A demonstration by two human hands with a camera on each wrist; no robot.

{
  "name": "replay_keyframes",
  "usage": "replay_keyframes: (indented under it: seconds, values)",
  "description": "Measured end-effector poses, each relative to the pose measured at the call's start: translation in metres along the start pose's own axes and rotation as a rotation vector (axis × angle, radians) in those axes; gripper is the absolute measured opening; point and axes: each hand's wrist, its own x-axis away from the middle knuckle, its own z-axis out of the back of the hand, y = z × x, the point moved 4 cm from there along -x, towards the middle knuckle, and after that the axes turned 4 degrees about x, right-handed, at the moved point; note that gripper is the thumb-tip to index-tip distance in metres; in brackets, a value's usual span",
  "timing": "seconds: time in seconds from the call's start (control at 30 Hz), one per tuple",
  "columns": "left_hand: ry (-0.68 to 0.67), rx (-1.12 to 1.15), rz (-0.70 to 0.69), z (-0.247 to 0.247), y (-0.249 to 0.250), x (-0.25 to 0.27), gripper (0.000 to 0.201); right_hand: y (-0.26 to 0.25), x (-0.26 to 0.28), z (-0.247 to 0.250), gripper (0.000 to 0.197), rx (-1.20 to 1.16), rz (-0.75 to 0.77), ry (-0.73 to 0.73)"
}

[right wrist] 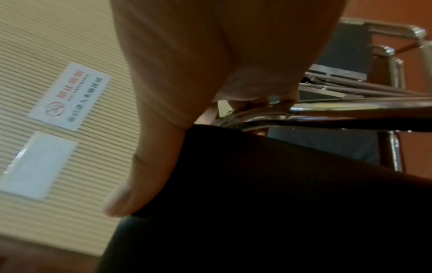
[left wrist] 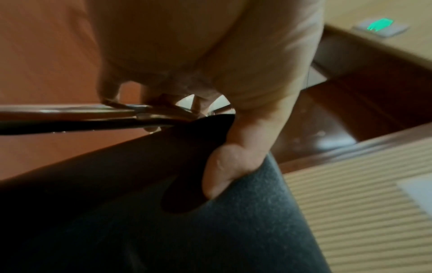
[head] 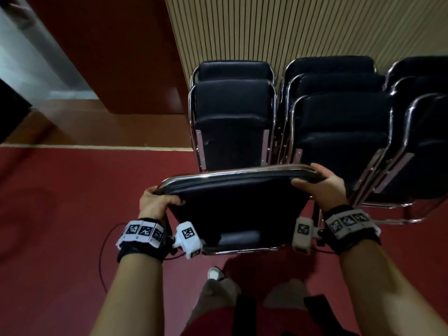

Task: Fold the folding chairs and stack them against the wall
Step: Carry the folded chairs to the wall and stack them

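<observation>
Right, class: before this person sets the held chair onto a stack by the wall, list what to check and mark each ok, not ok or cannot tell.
1. Left hand grips the chair at its top corner: ok.
2. Right hand grips the other corner: ok.
3. Chair folded flat: ok.
4. Left stack has room in front, holding fewer chairs than the middle stack: ok.
5. Chair's feet off the floor: cannot tell.
6. Cable clear of the feet: cannot tell.
</observation>
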Motion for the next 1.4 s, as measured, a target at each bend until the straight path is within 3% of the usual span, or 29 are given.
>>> replay_keyframes:
  seconds: [0.2, 0.33, 0.4, 0.7, 0.8, 0.97, 1.07, 1.17, 1.33, 1.4]
  values:
    - [-0.082, -0.121, 0.004, -0.029, 0.043, -0.082, 0.09, -0.007, -0.036, -0.033, 0.073, 0.162, -0.009, 0.09]
    - [-0.099, -0.143, 0.029, -0.052, 0.06, -0.123, 0.095, -0.006, -0.067, -0.052, 0.068, 0.196, -0.05, 0.084]
    - [-0.1, -0.173, 0.034, -0.062, 0.067, -0.14, 0.086, -0.005, -0.085, -0.062, 0.068, 0.181, -0.067, 0.071]
    - [-0.102, -0.236, 0.126, -0.121, 0.084, -0.218, 0.091, 0.003, -0.185, -0.095, 0.078, 0.219, -0.146, 0.039]
    - [-0.123, -0.27, 0.126, -0.139, 0.082, -0.24, 0.105, 0.007, -0.212, -0.102, 0.079, 0.234, -0.169, 0.027]
    - [-0.153, -0.301, 0.141, -0.17, 0.1, -0.269, 0.079, 0.004, -0.259, -0.112, 0.083, 0.258, -0.235, 0.017]
    - [-0.199, -0.357, 0.134, -0.186, 0.114, -0.288, 0.079, 0.003, -0.275, -0.118, 0.079, 0.236, -0.258, 0.032]
    - [-0.21, -0.385, 0.15, -0.203, 0.126, -0.303, 0.067, -0.001, -0.29, -0.122, 0.074, 0.192, -0.275, 0.056]
    - [-0.221, -0.436, 0.13, -0.222, 0.135, -0.331, 0.077, -0.012, -0.318, -0.134, 0.069, 0.167, -0.302, 0.059]
    - [-0.247, -0.466, 0.131, -0.229, 0.141, -0.34, 0.067, -0.016, -0.328, -0.139, 0.069, 0.164, -0.302, 0.049]
